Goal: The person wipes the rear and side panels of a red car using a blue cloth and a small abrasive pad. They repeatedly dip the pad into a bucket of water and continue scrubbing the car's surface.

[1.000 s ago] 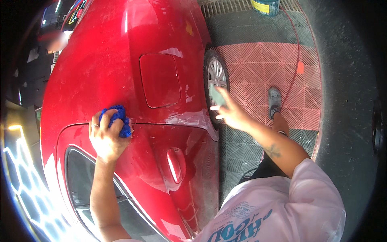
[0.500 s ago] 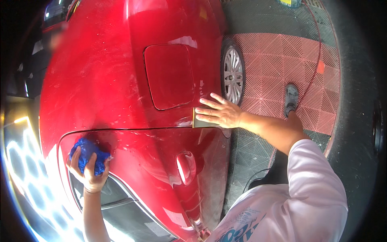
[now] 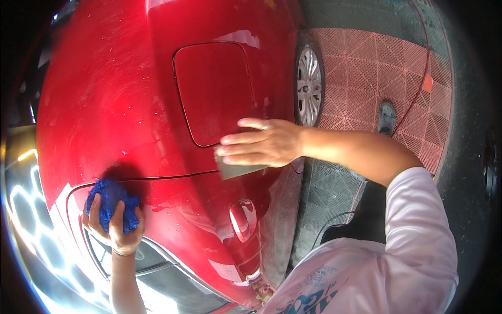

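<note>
Shifted inward over the red car (image 3: 104, 94) since the earlier frame, the right hand (image 3: 266, 145) lies flat on a grey-green pad (image 3: 234, 170) near the fuel flap (image 3: 217, 97), while the left hand (image 3: 124, 239), well apart, grasps a shaggy blue cloth (image 3: 111, 193), and pale specks suggest work only partly done.

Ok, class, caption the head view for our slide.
Left hand gripping a fluffy blue cloth, right hand with a flat greenish pad, at a red car.

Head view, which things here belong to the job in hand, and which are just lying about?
In the job:
blue cloth, in the left hand's grip
flat grey-green pad, under the right hand
red car, both hands at its bodywork

Apparently just lying about:
red hose or cord, on the floor
small orange square, beside it
</note>
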